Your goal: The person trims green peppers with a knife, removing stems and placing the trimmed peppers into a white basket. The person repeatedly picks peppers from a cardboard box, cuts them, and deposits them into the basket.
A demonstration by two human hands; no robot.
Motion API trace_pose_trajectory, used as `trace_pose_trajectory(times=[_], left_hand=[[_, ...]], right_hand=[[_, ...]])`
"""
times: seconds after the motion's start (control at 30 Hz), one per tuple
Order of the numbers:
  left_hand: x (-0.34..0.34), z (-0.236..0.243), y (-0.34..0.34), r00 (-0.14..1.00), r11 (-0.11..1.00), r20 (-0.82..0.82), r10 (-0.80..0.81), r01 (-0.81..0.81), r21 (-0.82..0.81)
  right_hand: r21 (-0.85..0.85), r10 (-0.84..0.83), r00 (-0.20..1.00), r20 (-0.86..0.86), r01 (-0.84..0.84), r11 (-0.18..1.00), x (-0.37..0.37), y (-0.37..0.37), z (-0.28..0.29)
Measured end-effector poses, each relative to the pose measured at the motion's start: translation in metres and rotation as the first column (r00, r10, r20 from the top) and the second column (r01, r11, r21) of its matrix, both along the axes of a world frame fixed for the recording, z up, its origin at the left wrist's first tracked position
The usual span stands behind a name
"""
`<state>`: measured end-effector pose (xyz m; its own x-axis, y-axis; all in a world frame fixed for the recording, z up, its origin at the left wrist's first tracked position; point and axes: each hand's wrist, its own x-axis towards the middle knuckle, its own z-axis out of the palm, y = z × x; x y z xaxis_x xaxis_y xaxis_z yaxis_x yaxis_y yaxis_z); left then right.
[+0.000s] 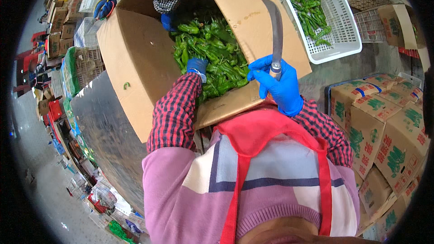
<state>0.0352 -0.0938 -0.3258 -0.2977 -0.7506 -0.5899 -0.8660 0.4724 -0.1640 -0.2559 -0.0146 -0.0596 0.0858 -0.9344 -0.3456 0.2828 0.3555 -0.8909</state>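
Observation:
A large open cardboard box (147, 56) in front of me holds a heap of long green peppers (217, 56). My left hand (197, 67), in a blue glove, reaches down into the box onto the peppers. Its fingers are hidden from view, so whether it grips a pepper cannot be told. Over the box's near right edge, my right hand (281, 88), also blue-gloved, is closed around the handle of a curved knife (275, 27). The blade points up and away from me, above the right flap.
Across the box, a co-worker's gloved hand (167, 21) reaches inside; the other hand (107, 1) holds yellow-and-red-handled scissors (102, 4). A white perforated basket (342, 22) with more peppers stands upper right. Stacked printed cartons (361, 122) fill the right. A dark tabletop (106, 131) lies left.

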Motion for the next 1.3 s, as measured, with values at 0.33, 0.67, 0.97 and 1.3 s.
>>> trace_pose_trajectory(times=[0.33,0.67,0.97,1.3], left_hand=[[-0.007,0.090,-0.019,0.966,0.947,-0.024,0.259,-0.248,0.204],[-0.012,0.178,0.012,0.211,0.689,-0.666,0.715,-0.372,0.622],[-0.035,0.232,0.053,0.562,0.924,-0.762,0.321,-0.363,0.122],[-0.040,0.263,0.050,-0.812,0.416,0.012,0.583,0.311,0.854]], right_hand=[[0.014,0.045,0.999,0.000,-0.045,0.999,0.000,-0.003,0.000],[-0.048,0.058,0.998,0.002,-0.057,0.997,0.000,-0.003,0.000],[-0.101,0.051,0.998,-0.044,-0.055,0.993,-0.001,-0.003,-0.006],[-0.130,0.056,0.997,-0.053,-0.063,0.989,0.002,-0.001,-0.001]])
